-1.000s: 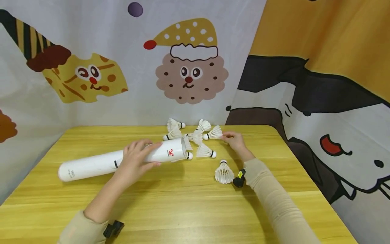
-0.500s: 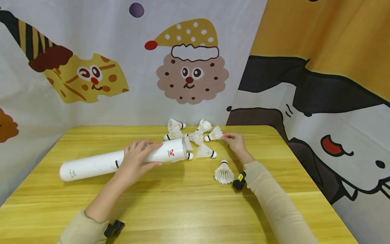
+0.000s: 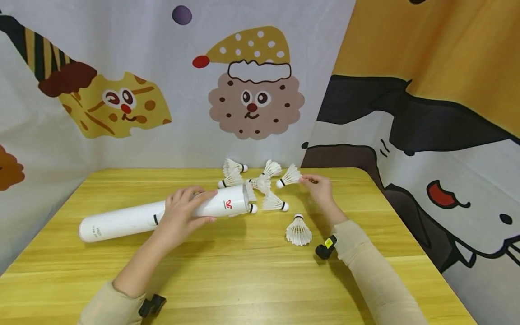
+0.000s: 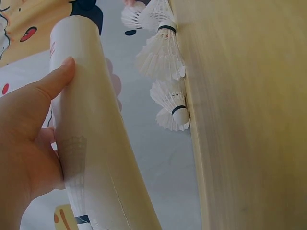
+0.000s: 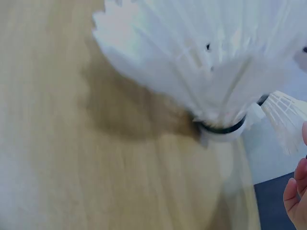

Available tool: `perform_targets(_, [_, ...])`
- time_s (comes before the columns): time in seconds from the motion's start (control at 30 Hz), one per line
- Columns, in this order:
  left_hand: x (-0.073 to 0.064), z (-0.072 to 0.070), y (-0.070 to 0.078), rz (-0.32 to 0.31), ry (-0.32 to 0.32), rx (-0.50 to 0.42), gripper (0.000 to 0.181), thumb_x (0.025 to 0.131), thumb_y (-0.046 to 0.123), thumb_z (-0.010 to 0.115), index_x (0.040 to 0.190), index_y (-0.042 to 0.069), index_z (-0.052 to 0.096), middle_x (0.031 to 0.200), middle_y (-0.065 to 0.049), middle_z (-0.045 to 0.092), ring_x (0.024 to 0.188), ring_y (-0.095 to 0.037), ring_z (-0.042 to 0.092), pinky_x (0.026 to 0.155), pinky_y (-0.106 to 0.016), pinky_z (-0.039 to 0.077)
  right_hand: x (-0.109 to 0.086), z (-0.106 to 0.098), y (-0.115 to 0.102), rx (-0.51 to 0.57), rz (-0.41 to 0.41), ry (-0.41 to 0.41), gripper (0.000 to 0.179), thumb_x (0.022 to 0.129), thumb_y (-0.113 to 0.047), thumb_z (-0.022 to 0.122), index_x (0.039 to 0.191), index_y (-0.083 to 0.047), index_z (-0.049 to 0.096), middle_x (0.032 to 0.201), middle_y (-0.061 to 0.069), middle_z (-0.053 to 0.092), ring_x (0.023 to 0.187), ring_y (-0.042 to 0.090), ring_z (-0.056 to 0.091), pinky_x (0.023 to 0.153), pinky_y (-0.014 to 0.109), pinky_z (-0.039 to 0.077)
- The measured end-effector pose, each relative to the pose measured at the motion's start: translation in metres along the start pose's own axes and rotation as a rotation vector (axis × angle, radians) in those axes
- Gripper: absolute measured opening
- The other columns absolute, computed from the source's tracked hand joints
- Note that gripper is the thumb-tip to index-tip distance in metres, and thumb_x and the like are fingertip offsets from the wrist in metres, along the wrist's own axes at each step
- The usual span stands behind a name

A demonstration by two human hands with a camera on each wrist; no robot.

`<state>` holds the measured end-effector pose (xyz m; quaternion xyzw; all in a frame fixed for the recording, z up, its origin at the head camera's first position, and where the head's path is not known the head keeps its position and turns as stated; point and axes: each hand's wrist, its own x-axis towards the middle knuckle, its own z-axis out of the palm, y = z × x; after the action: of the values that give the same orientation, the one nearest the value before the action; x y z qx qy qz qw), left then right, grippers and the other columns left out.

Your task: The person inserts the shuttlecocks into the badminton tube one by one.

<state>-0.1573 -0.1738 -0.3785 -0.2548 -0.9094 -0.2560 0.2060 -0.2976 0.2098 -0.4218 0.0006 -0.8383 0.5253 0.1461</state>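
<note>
My left hand (image 3: 181, 214) grips a white shuttlecock tube (image 3: 122, 221), which lies slanted with its mouth toward the right. In the left wrist view the thumb presses along the tube (image 4: 88, 110). A shuttlecock (image 3: 290, 175) with a black band is pinched at its feather edge by my right hand (image 3: 320, 192), its cork pointing left and down. Between the two hands lie several more shuttlecocks (image 3: 274, 201), partly overlapping. One near the tube's mouth is half hidden behind it. A large, blurred shuttlecock (image 5: 220, 81) fills the top of the right wrist view.
Nearer the front, a separate shuttlecock (image 3: 298, 231) rests with its feathers toward me, left of my right wrist's camera (image 3: 326, 247). The wooden table (image 3: 243, 280) ends at a printed curtain (image 3: 162, 153) behind the shuttlecocks.
My right hand has shifted slightly right, drawing the pinched shuttlecock away from the cluster. The left hand and the tube stay in place.
</note>
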Motion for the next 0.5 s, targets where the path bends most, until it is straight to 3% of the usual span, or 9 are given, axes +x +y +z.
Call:
perform_targets(0.27, [0.000, 0.001, 0.000, -0.004, -0.008, 0.006, 0.069, 0.076, 0.030, 0.081, 0.138, 0.025, 0.052, 0.127, -0.010, 0.050, 0.114, -0.035, 0.042, 0.091, -0.055, 0.025, -0.010, -0.006, -0.014, 0.055, -0.076, 0.074, 0.020, 0.082, -0.011, 0.077, 0.097, 0.004, 0.074, 0.087, 0.010, 0.067, 0.071, 0.009, 0.053, 0.060, 0.018, 0.042])
perform_targets(0.5, [0.000, 0.001, 0.000, -0.001, -0.004, 0.008, 0.069, 0.075, 0.030, 0.082, 0.137, 0.025, 0.053, 0.127, -0.010, 0.050, 0.114, -0.035, 0.043, 0.090, -0.054, 0.026, -0.024, -0.009, -0.032, 0.129, -0.117, 0.090, 0.018, 0.082, -0.009, 0.077, 0.092, 0.005, 0.074, 0.076, 0.006, 0.061, 0.067, 0.011, 0.048, 0.056, 0.017, 0.038])
